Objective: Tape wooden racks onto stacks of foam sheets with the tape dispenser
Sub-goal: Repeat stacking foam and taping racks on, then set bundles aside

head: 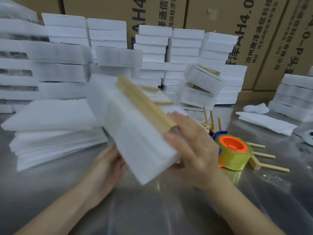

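Hands: two in view, both on one foam stack (135, 133), held tilted above the worktop (152, 209).
- My left hand (110, 163) grips the stack's lower near side; its fingers are hidden behind the foam.
- My right hand (191, 146) clasps the near end, thumb on the end face, fingers over the top.

One wooden rack (145, 106) lies along the stack's upper edge, its near end under my right fingers.

One tape dispenser (233, 153), with a yellowish roll on an orange core, sits on the worktop just right of my right hand, untouched.

Loose racks near it: two counted.
- One lies flat (254, 158), three pegs showing.
- One stands behind it (211, 121), three pegs up.

One pile of loose sheets (50, 133) lies to the left. Two taped bundles (203, 80) lean beyond; behind them are rows of bundles, too blurred to count, then cardboard boxes (211, 12).
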`<state>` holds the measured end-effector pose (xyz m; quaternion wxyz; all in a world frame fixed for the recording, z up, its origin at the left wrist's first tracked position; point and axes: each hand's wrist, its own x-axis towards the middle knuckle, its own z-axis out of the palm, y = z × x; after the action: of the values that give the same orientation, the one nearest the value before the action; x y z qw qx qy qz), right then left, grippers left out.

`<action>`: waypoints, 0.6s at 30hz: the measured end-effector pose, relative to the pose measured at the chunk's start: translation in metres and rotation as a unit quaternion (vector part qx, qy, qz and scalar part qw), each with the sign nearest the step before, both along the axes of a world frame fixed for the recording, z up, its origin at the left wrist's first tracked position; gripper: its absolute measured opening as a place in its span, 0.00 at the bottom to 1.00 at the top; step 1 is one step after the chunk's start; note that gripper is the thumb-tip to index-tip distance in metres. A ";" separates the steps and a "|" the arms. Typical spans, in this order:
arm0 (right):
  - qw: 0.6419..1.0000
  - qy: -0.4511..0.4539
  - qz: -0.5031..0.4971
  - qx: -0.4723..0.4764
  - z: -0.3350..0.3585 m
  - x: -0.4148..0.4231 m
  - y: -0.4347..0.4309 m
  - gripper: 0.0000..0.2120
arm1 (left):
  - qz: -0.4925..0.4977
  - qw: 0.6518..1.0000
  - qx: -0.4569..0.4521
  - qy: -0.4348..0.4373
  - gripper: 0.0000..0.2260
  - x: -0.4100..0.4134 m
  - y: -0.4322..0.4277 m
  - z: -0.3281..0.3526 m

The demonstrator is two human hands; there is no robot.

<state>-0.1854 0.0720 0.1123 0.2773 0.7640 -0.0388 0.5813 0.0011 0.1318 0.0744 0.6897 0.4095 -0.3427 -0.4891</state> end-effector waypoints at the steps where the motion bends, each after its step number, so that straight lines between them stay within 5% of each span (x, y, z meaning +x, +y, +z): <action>1: 1.000 -0.019 -0.019 -0.001 0.011 -0.007 -0.005 0.29 | 0.002 0.999 -0.012 -0.031 0.14 0.000 -0.003 -0.005; 8: 0.963 -0.080 -0.228 0.123 0.121 -0.044 -0.101 0.37 | 0.115 0.938 0.019 -0.325 0.12 0.014 -0.020 -0.032; 15: 0.919 -0.024 -0.324 0.226 0.205 -0.046 -0.238 0.34 | 0.141 0.950 0.063 -0.272 0.15 0.022 -0.030 -0.044; 18: 0.896 0.074 -0.355 0.258 0.197 -0.033 -0.273 0.36 | 0.148 0.960 0.055 -0.231 0.17 0.023 -0.031 -0.045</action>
<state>-0.2183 -0.2010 0.3096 0.2606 0.7851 -0.4352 0.3554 0.0245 0.1007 0.0297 0.6329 0.5947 -0.4004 -0.2922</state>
